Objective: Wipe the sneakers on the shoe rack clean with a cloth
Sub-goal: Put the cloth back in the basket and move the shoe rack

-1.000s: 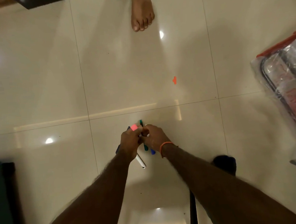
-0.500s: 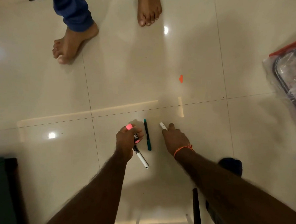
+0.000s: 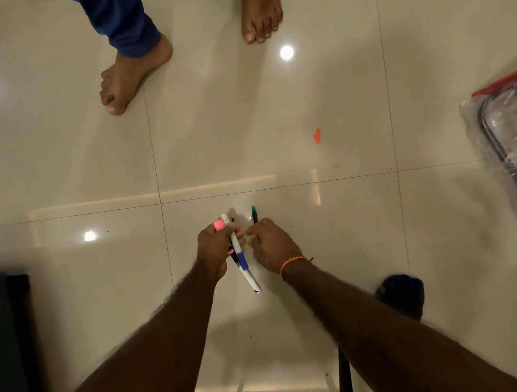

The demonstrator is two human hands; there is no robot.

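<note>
No sneaker, shoe rack or cloth shows in the head view. Over a glossy tiled floor [image 3: 277, 120], my left hand [image 3: 213, 249] grips a bundle of pens: a pink-capped marker [image 3: 219, 225] and a white and blue pen [image 3: 239, 253] that sticks out below the fist. My right hand [image 3: 273, 246], with an orange thread at the wrist, hovers close beside it with fingers bent down. A green pen [image 3: 254, 214] lies on the floor; only its tip shows past my right fingers, so I cannot see whether they hold it.
Another person's two bare feet [image 3: 125, 80] [image 3: 261, 18] stand at the top. An orange scrap [image 3: 317, 135] lies on the tile. A plastic-wrapped package [image 3: 506, 141] sits at the right, a dark blue object [image 3: 401, 293] by my right arm, dark furniture [image 3: 4, 344] at the left.
The white and blue pen has gone from my right hand into my left hand's bundle. My right hand moved left over the green pen, and the other person's feet came further into view.
</note>
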